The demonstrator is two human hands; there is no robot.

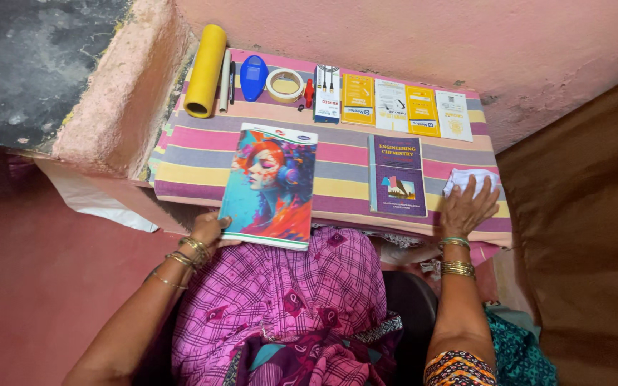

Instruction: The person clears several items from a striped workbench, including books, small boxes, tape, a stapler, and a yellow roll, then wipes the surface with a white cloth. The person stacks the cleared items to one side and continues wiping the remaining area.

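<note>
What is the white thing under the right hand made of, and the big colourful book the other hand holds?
The white thing under the right hand looks like soft cloth: it is crumpled and folded, with a matt look. The colourful book held by the left hand seems to be paper with a smooth, slightly glossy printed cover, flat with sharp corners.

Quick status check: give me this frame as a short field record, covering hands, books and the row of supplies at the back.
left hand: grips the lower left corner of the colourful notebook
right hand: fingers spread on a white cloth
purple book: lies flat, untouched, between notebook and cloth
back row: yellow roll, blue case, tape ring, yellow packets
surface: striped cloth over the table
</note>
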